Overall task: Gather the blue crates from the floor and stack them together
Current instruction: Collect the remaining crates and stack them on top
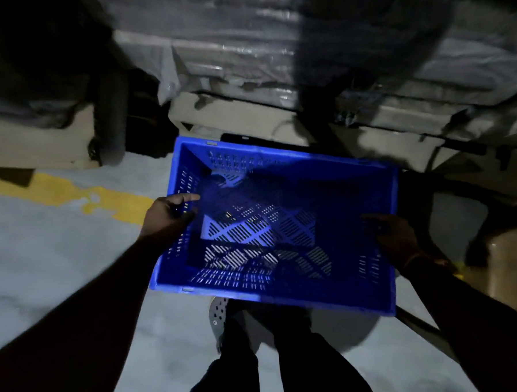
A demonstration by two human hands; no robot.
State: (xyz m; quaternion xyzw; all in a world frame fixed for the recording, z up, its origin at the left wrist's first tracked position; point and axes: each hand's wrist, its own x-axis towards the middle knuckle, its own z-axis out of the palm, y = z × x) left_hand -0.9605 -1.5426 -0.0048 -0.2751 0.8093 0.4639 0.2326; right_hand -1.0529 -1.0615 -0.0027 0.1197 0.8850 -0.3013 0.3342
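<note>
A blue slotted plastic crate (286, 293) hangs in front of me, held above the floor over my legs, its open top facing me. My left hand (170, 215) is closed around the crate's left wall, thumb over the rim. On the crate's right wall my right hand (394, 236) grips the side, partly in shadow. The crate holds nothing. Light shows through the slots in its bottom.
Pallets stacked with plastic-wrapped goods (243, 46) stand just beyond the crate. A worn yellow line (71, 190) crosses the grey concrete floor at left. A brown cardboard box (512, 269) sits at right. My shoe (217, 318) and dark trousers show below the crate.
</note>
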